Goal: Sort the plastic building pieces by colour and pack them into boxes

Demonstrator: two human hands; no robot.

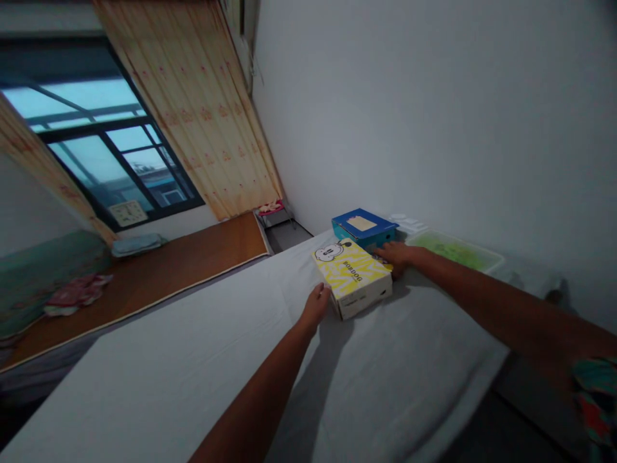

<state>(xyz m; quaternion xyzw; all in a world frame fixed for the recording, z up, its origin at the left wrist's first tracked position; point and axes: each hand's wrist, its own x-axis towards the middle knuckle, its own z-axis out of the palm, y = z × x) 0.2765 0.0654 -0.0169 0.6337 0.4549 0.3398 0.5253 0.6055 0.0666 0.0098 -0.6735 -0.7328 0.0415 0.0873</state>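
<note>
A yellow and white cardboard shoe box [354,273], printed with a cartoon face and the word BOBDOG, lies flat on the white-covered table [250,328]. My left hand [315,305] grips its near left edge, thumb by the top rim. Beyond the box's right side, my right hand [398,256] is bent down with its fingers curled over a small dark and yellow patterned thing [382,260], too covered to make out. A blue box [364,224] with a pale label on its lid stands just behind, close to the right fingertips.
A clear tray [453,251] with something green in it sits by the wall, right of the blue box, beside some white items [407,223]. The wall [424,116] runs along the table's far side. A red-topped stool [270,207] stands beyond the table's end.
</note>
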